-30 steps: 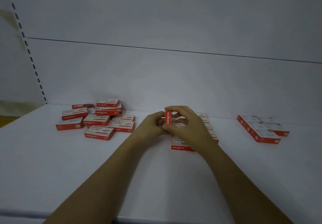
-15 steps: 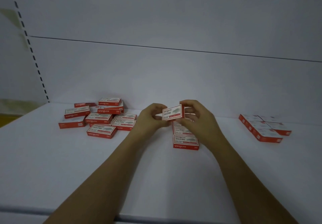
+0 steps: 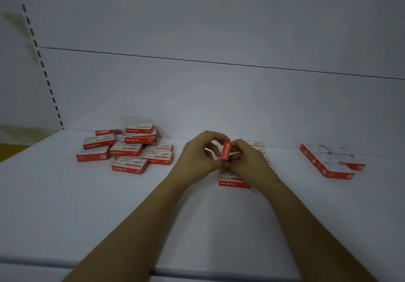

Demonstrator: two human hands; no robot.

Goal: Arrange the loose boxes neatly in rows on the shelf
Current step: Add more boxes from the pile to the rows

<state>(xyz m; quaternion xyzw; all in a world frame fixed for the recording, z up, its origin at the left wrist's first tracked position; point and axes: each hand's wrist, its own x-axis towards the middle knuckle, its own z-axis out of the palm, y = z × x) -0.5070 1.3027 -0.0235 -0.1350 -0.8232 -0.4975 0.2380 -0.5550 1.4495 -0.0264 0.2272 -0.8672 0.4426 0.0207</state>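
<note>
Red staple box (image 3: 226,152) is held up between both hands, clear of the shelf (image 3: 197,227). Its narrow red edge with the brand lettering faces us, and its long axis is near upright, leaning a little. The left hand (image 3: 197,154) curls over the top with the thumb underneath. The right hand (image 3: 247,161) closes on the far side. Both are clamped on the box, though we cannot make out exactly which fingertips pinch it.

Directly beneath and just behind the grip lies the started row (image 3: 232,179), boxes flat with their long sides across. We judge the held box must be laid flat and turned to match before it goes down. The right hand sits over the row and is the nearer one.

The loose pile (image 3: 129,150) lies well off to the left of the grip. A finished block (image 3: 328,161) lies well off to the right.

Half a second ago the box showed its printed face, long axis level. It now stands on end, edge toward us.
</note>
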